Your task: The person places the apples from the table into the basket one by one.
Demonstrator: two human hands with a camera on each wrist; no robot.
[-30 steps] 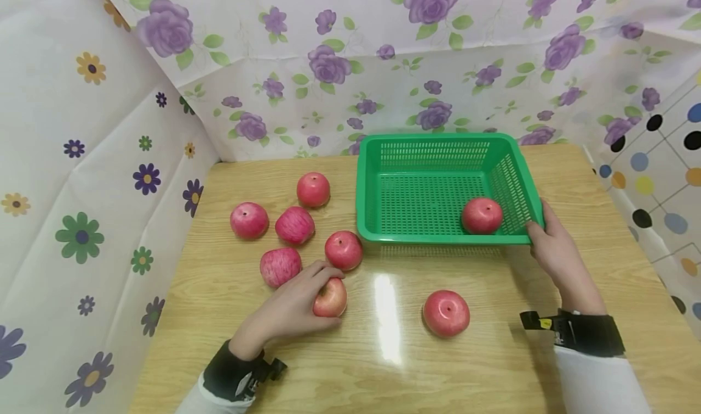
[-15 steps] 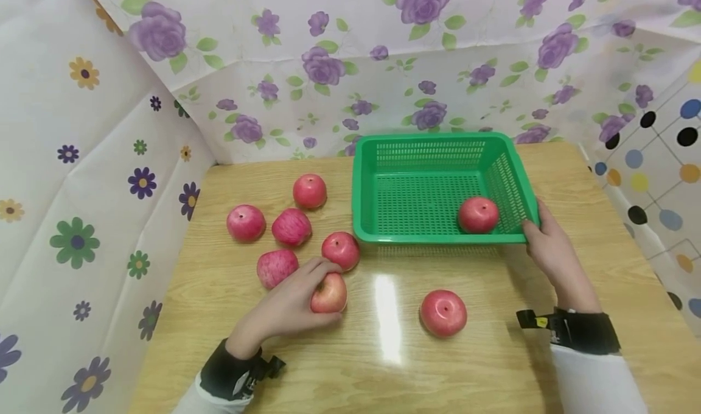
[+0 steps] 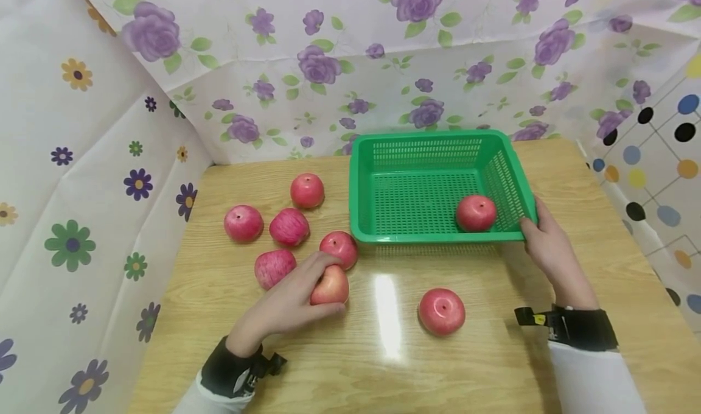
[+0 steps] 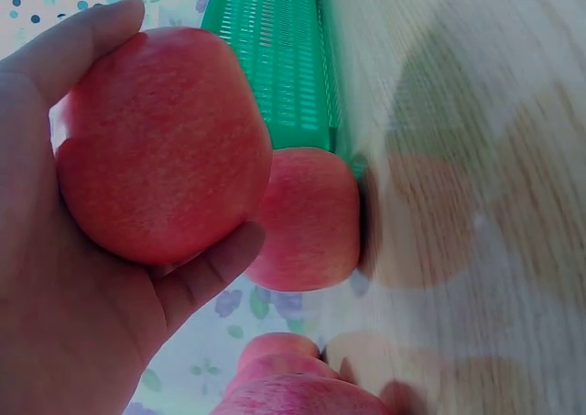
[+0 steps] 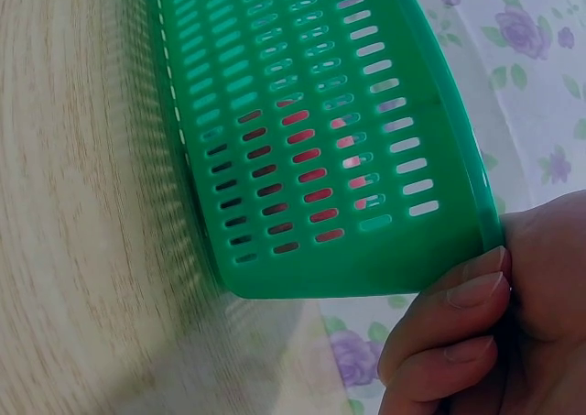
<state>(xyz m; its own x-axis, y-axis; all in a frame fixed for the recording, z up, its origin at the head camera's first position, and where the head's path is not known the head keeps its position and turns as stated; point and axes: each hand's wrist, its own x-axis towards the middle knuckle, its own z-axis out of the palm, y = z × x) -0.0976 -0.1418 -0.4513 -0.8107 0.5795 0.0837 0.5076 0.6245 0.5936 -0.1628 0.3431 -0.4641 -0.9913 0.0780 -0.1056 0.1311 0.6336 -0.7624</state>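
Note:
My left hand [image 3: 290,301] grips a pale red apple [image 4: 165,145], thumb on one side and fingers round the other. In the left wrist view this apple hangs apart from the tabletop. Just beyond it sits another red apple [image 3: 339,249], close to the near left corner of the green plastic basket [image 3: 438,238]. My right hand [image 3: 555,252] pinches the basket's rim at the near right corner, its curled fingertips [image 5: 476,289] showing against the outer wall. Inside the basket, toward the right, rests one red apple [image 3: 476,213].
Left of the basket, several more apples lie on the wooden table [image 3: 350,371], among them a streaked apple [image 3: 275,269] beside my left hand. A lone red apple [image 3: 441,312] sits in front of the basket. Flowered cloth [image 3: 252,61] hangs behind the table.
The held apple has risen slightly and moved a little away from me with my left hand. My right hand stays on the basket rim. The whole head view has shifted slightly.

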